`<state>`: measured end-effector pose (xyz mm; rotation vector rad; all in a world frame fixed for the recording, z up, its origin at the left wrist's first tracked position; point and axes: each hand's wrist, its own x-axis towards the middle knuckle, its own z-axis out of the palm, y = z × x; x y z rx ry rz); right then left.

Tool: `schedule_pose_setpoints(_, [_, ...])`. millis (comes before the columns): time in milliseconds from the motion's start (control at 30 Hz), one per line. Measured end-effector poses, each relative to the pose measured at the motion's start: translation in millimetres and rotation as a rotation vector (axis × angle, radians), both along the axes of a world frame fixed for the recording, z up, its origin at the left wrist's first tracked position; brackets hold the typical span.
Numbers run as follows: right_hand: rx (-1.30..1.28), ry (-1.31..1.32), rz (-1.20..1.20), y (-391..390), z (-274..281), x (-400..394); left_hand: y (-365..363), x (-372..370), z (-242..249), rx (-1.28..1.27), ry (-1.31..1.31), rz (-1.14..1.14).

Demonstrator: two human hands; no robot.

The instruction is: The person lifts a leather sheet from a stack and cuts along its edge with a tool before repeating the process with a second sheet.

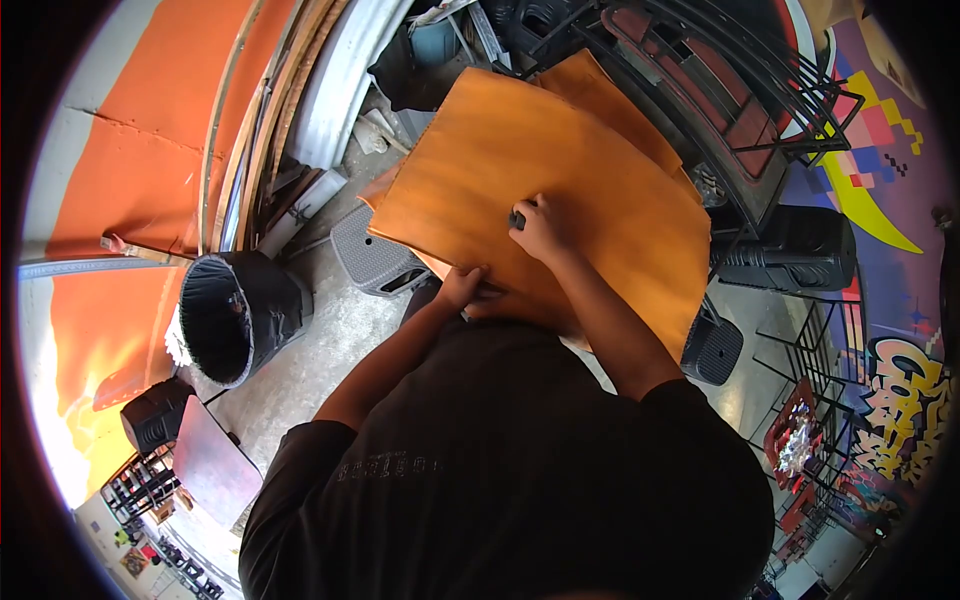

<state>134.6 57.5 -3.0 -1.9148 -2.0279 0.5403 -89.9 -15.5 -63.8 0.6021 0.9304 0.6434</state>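
— What did your hands have?
— My right hand (538, 226) gripped a small dark tool (517, 218), pressed on the orange sheet (560, 190). My left hand (462, 287) pinched that sheet's near edge.
— Where was the sheet?
— Lying across grey stools (378, 262), with a black bin (235, 315) to the left.

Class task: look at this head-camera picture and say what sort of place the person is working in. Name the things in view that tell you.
Probably a small workshop or craft shed. An orange sheet lies under both hands, metal hoops and strips lean against the orange wall, black metal frames are stacked behind, and the floor is bare concrete.
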Motion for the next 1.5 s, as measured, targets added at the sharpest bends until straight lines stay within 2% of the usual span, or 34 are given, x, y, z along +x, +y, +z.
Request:
schedule_pose_setpoints(233, [0.000, 0.103, 0.009, -13.0, -11.7, 36.5, 0.8, -2.8, -16.3, 0.032, -0.028, -0.024])
schedule_pose_setpoints(467, [-0.120, -0.065, -0.263, 40.3, 12.5, 50.4, 1.9, -2.2, -21.5, 0.085, -0.017, -0.025])
schedule_pose_setpoints(600, [-0.027, -0.094, -0.232, 60.0, 10.0, 38.8, 0.1, 0.4, -12.5, 0.078, -0.004, -0.025])
schedule_pose_setpoints(833, [0.010, -0.045, -0.108, 22.0, -7.1, 24.5, -6.6, -8.6, -5.1, -0.008, 0.003, -0.086])
schedule_pose_setpoints(933, [0.015, -0.026, -0.065, -15.6, -11.1, 15.9, -26.0, -31.1, -11.0, -0.152, 0.010, -0.220])
schedule_pose_setpoints(1067, [0.020, 0.003, -0.021, -46.2, -11.1, 7.9, -55.5, -62.7, -26.7, 0.022, 0.165, -0.238])
schedule_pose_setpoints(1133, [0.023, -0.008, -0.037, -50.6, -5.9, 7.3, -59.3, -64.3, -38.2, -0.003, 0.143, -0.228])
schedule_pose_setpoints(1200, [0.010, -0.036, -0.086, -37.6, -2.0, 17.9, -62.0, -62.5, -45.7, -0.041, 0.092, -0.202])
schedule_pose_setpoints(1367, [-0.043, -0.151, -0.328, 24.7, 1.7, 39.8, -58.8, -59.4, -17.1, -0.178, 0.114, -0.236])
schedule_pose_setpoints(1500, [-0.073, -0.136, -0.297, 46.9, 6.6, 27.8, -58.0, -59.2, -15.2, -0.181, 0.149, -0.226])
